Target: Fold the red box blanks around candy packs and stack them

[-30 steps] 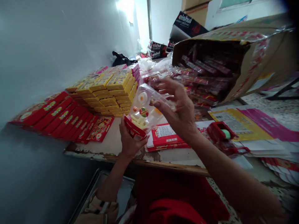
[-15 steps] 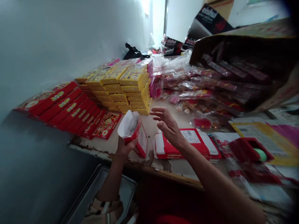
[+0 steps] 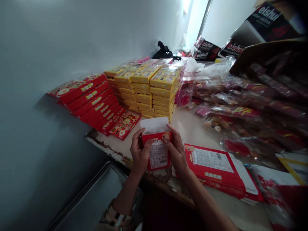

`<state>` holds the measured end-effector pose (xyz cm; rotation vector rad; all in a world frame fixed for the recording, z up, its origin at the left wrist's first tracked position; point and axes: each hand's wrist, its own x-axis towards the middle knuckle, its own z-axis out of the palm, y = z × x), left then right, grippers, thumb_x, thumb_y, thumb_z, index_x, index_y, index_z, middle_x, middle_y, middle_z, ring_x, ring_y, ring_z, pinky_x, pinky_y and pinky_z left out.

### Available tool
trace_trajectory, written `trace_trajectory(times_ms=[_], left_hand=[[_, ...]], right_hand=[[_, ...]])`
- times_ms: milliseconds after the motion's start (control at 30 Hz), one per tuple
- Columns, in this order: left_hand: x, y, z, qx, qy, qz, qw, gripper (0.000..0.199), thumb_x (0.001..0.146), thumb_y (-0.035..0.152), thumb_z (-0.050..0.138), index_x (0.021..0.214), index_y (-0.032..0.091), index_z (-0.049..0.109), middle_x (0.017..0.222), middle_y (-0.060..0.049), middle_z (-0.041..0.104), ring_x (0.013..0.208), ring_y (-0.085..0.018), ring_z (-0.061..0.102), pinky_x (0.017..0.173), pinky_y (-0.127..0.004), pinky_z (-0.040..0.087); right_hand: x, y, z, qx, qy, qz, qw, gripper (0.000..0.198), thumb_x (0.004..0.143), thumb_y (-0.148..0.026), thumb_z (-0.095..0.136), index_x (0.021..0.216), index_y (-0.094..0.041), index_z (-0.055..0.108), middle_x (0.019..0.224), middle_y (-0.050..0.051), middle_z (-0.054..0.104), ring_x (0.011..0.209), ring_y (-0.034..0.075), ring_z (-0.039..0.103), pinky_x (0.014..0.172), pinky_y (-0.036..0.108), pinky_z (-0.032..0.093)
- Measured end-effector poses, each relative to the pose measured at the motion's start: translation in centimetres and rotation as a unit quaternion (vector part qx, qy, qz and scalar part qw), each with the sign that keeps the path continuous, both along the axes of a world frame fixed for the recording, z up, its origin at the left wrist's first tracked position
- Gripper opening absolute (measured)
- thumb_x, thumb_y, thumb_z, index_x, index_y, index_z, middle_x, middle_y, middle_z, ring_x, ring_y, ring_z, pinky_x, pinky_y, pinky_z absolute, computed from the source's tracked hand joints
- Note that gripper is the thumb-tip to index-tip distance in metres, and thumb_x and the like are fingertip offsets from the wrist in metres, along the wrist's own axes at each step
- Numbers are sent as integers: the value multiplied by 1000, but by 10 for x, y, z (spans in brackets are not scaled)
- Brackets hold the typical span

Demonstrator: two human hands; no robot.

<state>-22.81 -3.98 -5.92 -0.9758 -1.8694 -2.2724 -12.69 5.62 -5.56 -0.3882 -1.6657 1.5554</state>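
A small red cardboard box (image 3: 157, 155) with a white printed label stands near the table's front edge, its white top flap raised at the back. My left hand (image 3: 141, 150) grips its left side, thumb on the front face. On the other side, my right hand (image 3: 176, 149) holds the box with its thumb near the top edge. What lies inside the box is hidden from this angle. Just right of my right hand is a pile of flattened red cartons (image 3: 214, 163), label side up.
Finished-looking red boxes (image 3: 93, 101) lean in a row at the left. Behind them rise stacked yellow boxes (image 3: 156, 83). Clear-wrapped packets (image 3: 235, 109) heap up at the right, beside a large open carton (image 3: 269, 54). A metal tray (image 3: 106, 189) sits below the table edge.
My right hand has come from above the flat cartons to the box. The box, earlier tilted in my left hand alone, is now upright between both hands. The view has shifted right.
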Motion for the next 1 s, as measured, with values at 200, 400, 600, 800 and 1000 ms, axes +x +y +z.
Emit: trace_trajectory(times_ms=[200, 400, 600, 800, 1000], left_hand=[[-1, -17, 13, -46, 195, 46, 979, 26, 101, 47, 55, 95, 22, 61, 100, -6, 63, 104, -22, 62, 94, -36, 52], [11, -30, 37, 4, 43, -77, 996, 18, 95, 30, 70, 111, 27, 62, 99, 0, 73, 90, -16, 72, 87, -31, 57], [0, -40, 38, -20, 125, -74, 989, 17, 86, 28, 81, 103, 24, 76, 114, -7, 80, 115, -27, 74, 102, -44, 58], [-7, -48, 56, -83, 173, -91, 977, 17, 82, 31, 85, 95, 21, 80, 111, -9, 81, 103, -24, 78, 92, -36, 62], [1, -41, 82, -128, 133, -66, 981, 14, 81, 30, 85, 89, 19, 81, 84, -3, 82, 73, -16, 77, 68, -24, 63]], right_hand=[[19, 2, 28, 90, 10, -49, 995, 21, 105, -37, 51, 91, -27, 62, 99, 4, 62, 106, 24, 62, 89, 36, 52], [41, 18, 48, 252, 2, -18, 967, 10, 103, -26, 57, 111, -29, 61, 106, 6, 65, 107, 24, 64, 94, 41, 53], [51, 31, 60, 373, -19, 63, 925, 41, 105, -19, 49, 143, -32, 59, 121, 9, 69, 111, 22, 69, 93, 39, 59], [56, 35, 76, 393, -43, 106, 912, 32, 101, -27, 64, 131, -20, 72, 137, 14, 71, 126, 26, 69, 106, 41, 57], [51, 28, 88, 252, -93, 87, 959, 20, 96, -29, 70, 112, -26, 83, 102, 3, 84, 90, 22, 80, 81, 33, 65]])
